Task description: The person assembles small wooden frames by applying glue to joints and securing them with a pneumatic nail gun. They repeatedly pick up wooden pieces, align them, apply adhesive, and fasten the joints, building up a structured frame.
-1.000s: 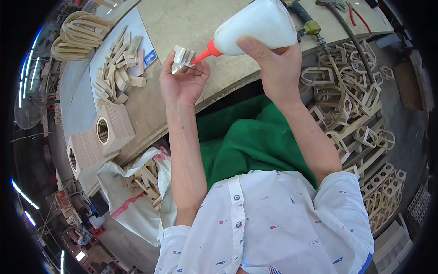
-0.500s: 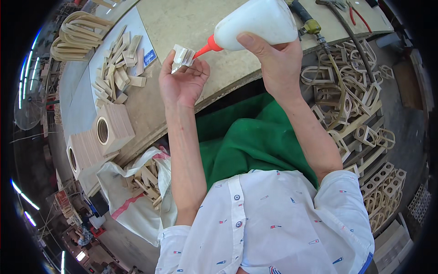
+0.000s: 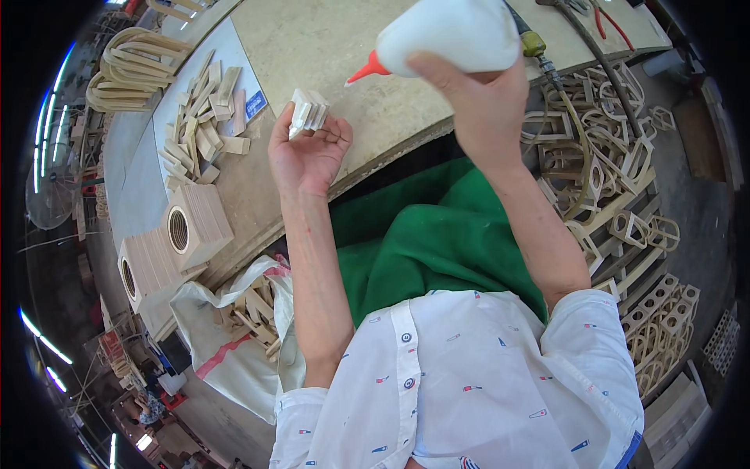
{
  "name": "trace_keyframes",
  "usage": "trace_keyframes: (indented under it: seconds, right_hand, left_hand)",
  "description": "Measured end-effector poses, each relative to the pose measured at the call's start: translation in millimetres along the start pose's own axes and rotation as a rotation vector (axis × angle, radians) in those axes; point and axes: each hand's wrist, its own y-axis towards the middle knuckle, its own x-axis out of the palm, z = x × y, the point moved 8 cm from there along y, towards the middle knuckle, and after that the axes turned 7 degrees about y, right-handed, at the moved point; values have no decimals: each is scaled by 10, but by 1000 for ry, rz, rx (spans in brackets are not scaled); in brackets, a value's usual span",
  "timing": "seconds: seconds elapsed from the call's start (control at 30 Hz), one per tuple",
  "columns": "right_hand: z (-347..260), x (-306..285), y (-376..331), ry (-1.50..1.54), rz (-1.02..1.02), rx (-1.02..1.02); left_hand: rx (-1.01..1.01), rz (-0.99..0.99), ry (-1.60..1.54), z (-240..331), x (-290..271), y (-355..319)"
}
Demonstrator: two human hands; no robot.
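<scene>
My left hand [image 3: 308,160], palm up over the bench edge, is closed on a small stack of wood pieces [image 3: 309,113] with pale, ridged ends; white glue seems to cover part of them. In my right hand [image 3: 488,109] is a white glue bottle [image 3: 449,39], tilted so that its red nozzle [image 3: 367,68] points down and left. A gap separates the nozzle tip from the stack. Loose wood strips [image 3: 205,129] lie in a heap on a light board left of my left hand.
Two stacks of wooden blocks with round holes [image 3: 201,227] stand at the bench's left corner. Below hangs a white sack [image 3: 226,344] of wood scraps. Curved wooden frames [image 3: 129,70] are piled far left. A power tool with a hose [image 3: 535,47] and red-handled pliers [image 3: 613,30] lie right.
The bottle has moved right and slightly up, so its nozzle has come away from the wood stack. My left hand has dropped slightly and moved a little left with the pieces.
</scene>
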Motion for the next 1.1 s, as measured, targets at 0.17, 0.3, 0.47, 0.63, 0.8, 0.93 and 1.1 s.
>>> trace_keyframes:
  seconds: [0.17, 0.3, 0.47, 0.63, 0.8, 0.93, 1.1]
  right_hand:
    - [231, -348, 147, 366, -4, 333]
    - [273, -817, 260, 413, 105, 513]
    - [209, -1697, 817, 182, 164, 507]
    - [203, -2276, 1438, -408, 83, 579]
    - [502, -2675, 2015, -1107, -110, 374]
    - [614, -2271, 2090, -1423, -450, 139]
    - [607, -2792, 2184, -1435, -338, 114]
  left_hand:
    - [40, -123, 131, 171, -200, -24]
    - [106, -64, 356, 502, -739, -294]
    - [234, 88, 618, 921, -1113, -628]
    - [271, 141, 754, 1223, -1446, -687]
    - [301, 211, 846, 1259, -1374, -750]
    - [275, 408, 1042, 1298, -1563, -829]
    - [281, 426, 1190, 1301, -1311, -797]
